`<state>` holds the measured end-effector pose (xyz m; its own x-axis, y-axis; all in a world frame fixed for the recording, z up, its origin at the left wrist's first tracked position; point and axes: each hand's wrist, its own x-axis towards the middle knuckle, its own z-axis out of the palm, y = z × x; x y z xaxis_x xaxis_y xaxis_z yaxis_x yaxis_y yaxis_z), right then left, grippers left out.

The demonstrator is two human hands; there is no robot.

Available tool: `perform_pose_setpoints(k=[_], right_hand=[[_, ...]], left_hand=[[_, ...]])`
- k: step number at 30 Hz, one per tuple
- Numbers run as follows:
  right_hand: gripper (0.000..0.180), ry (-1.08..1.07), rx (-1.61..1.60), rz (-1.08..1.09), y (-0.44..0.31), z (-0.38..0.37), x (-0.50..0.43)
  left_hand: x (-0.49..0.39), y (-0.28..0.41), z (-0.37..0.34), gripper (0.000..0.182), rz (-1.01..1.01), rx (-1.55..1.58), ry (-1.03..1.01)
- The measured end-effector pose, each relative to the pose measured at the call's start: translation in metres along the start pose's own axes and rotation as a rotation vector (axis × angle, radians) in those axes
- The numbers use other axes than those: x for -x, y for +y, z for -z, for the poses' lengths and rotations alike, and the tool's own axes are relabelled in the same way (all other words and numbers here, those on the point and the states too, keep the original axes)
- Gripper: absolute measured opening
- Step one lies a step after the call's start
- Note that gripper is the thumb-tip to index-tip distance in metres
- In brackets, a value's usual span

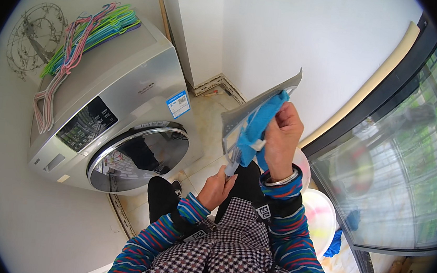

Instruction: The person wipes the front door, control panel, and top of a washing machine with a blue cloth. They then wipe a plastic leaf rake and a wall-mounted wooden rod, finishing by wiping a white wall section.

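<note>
My left hand (215,187) is closed around the pale handle of a flat grey tool (232,123), which looks like a dustpan. The tool is raised in front of me and tilted, with its broad end up and to the right. In my right hand (284,141) is a bright blue cloth (256,130), pinched between thumb and fingers and lying against the tool's near face. A small white tag-like patch shows on the cloth. Part of the tool is hidden behind the cloth.
To the left stands a silver front-loading Haier washing machine (140,89), its door shut. Colourful clothes hangers (93,41) and a round wire rack (35,36) lie on top. At right are plastic basins (319,221), a blue cloth (334,244) and a dark-framed glass panel (397,161).
</note>
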<state>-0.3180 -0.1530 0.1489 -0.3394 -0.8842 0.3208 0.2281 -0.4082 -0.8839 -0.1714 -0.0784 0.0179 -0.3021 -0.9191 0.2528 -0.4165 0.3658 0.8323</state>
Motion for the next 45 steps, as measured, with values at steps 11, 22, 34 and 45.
perform_pose_setpoints(k=[11, 22, 34, 45], right_hand=[[0.005, 0.191, -0.093, 0.242, 0.026, -0.004, 0.02], [0.014, -0.071, 0.076, 0.048, 0.0, -0.012, 0.02], [0.007, 0.06, -0.073, 0.222, 0.013, -0.018, 0.034], [0.008, -0.23, 0.073, 0.034, 0.007, -0.029, 0.039]], left_hand=[[-0.008, -0.004, 0.006, 0.022, 0.048, 0.039, 0.031], [-0.007, -0.007, -0.001, 0.025, -0.041, 0.032, -0.008], [-0.01, -0.019, 0.002, 0.037, 0.068, -0.018, -0.019], [-0.009, -0.015, -0.001, 0.015, -0.027, 0.035, 0.081]])
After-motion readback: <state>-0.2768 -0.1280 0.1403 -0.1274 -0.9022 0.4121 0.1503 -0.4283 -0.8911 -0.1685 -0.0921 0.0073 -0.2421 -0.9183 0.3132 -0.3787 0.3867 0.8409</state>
